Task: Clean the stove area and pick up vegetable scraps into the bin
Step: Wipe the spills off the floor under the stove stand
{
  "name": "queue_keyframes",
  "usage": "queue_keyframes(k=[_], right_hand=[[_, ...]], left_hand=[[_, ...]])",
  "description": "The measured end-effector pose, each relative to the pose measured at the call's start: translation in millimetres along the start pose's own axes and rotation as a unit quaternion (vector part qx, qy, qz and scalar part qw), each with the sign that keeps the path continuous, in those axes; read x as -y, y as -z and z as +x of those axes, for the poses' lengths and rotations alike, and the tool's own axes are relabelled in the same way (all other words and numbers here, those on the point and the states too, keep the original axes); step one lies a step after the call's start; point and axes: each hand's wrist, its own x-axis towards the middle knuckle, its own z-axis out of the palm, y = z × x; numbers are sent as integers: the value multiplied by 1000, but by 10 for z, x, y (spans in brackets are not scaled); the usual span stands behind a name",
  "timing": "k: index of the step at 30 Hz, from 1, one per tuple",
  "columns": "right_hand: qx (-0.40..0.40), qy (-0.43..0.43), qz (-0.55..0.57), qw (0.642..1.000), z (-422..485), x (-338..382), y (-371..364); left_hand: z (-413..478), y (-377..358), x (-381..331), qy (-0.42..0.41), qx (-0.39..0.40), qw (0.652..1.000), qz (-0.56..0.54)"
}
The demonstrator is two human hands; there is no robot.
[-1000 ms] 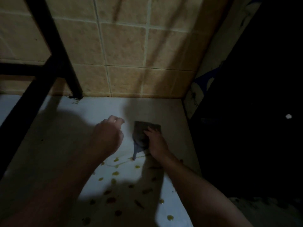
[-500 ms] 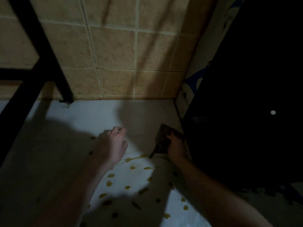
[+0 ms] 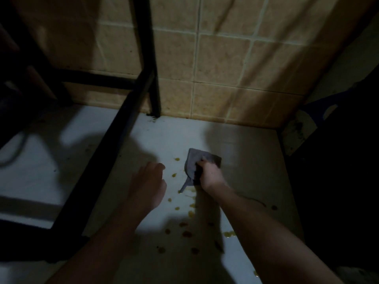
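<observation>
Left hand (image 3: 147, 186) hangs loosely curled and empty over the white counter (image 3: 246, 152) among yellow drips (image 3: 185, 233). Just beside it, the right hand (image 3: 211, 175) clutches a grey cloth (image 3: 195, 160) against the counter. Beyond stand a black frame (image 3: 123, 144) and tiled wall (image 3: 221, 64).

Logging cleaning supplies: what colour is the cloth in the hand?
Grey; the cloth shows best in the head view, gripped by the right hand.

Cloth (image 3: 202, 160): we see grey fabric, matt and creased.
Counter (image 3: 235, 140): we read it as smooth, white, faintly sheened.
Drops (image 3: 229, 234): yellowish, wet, glossy, toward the counter's near edge.
Wall tiles (image 3: 221, 64): beige mottled ceramic with pale grout, along the counter's far edge.
Frame (image 3: 114, 144): black, apparently painted metal, matt.
</observation>
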Motion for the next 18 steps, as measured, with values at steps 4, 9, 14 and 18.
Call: queue_keyframes(k=[4,9,14,18], right_hand=[[78,62,-48,994,56,429,-176],[121,131,-106,978,-25,534,-207],[119,169,-123,971,-226,302,-70],[93,132,-94,982,-248,16,44]], left_hand=[[-93,-4,181,-17,-14,1000,-6],[-32,55,294,32,-15,999,2],[-118,-35,264,-22,-6,999,33],[-136,-41,196,-13,6,1000,23]])
